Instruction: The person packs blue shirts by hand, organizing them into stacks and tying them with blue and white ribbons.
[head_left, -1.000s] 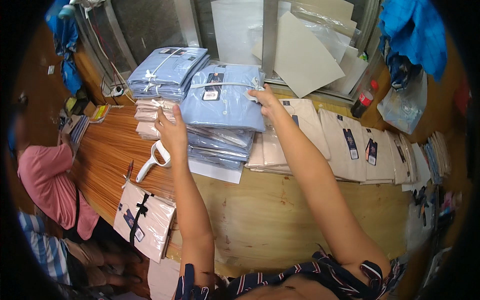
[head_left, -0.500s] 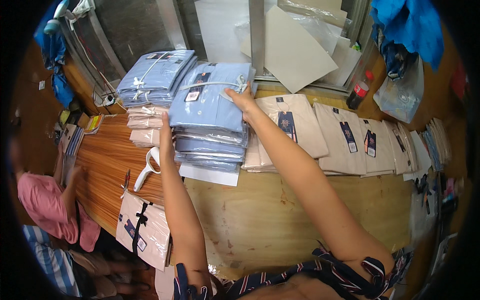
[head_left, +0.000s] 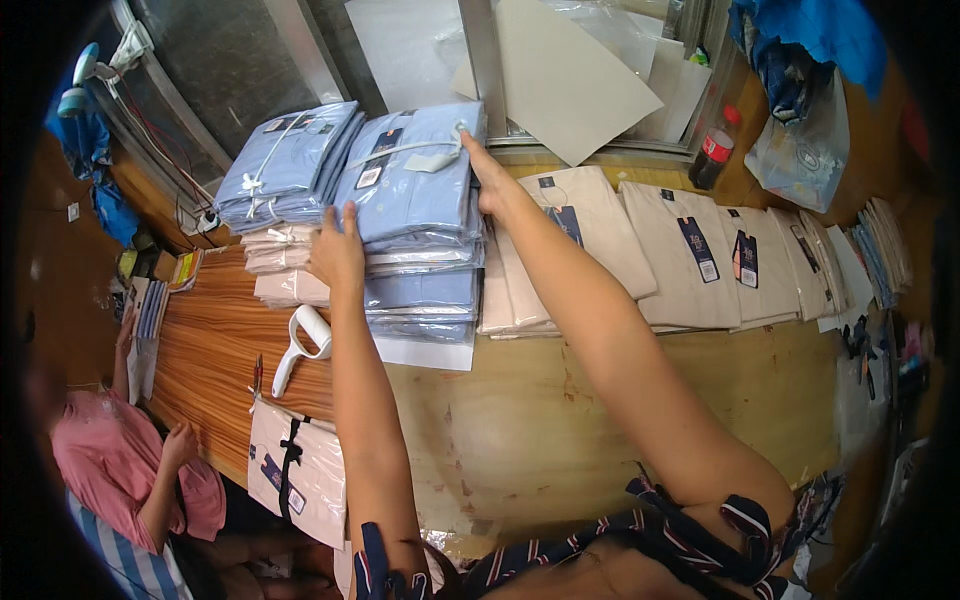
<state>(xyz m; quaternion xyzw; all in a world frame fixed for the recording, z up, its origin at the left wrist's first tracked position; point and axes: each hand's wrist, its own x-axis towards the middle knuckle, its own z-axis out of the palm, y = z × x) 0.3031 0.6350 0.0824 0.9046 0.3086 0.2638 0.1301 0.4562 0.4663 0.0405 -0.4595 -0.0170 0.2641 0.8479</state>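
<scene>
A tied bundle of folded blue garments (head_left: 415, 190) in clear plastic lies on top of a stack of more blue packs, with a pale ribbon (head_left: 405, 150) and a dark tag (head_left: 378, 158) on it. My left hand (head_left: 340, 250) is at the stack's near left corner, fingers spread, with nothing held. Against the bundle's right side rests my right hand (head_left: 485, 172), one digit stretched over the top edge by the ribbon knot; its other fingers are partly hidden. Left of it stands another ribbon-tied blue bundle (head_left: 290, 150), above packs of pale pink garments (head_left: 280, 250).
Pale pink packs with dark tags (head_left: 690, 250) line the table's right. A white-handled tool (head_left: 295, 350) and a pink pack with black ribbon (head_left: 295, 465) lie at left. A bottle (head_left: 715, 150) stands at back right. A person in pink (head_left: 140, 470) sits at far left.
My left hand has come off the bundle's side, fingers spreading. My right hand has slid toward the far right corner. The bundle sits a little farther back. The person at left has shifted.
</scene>
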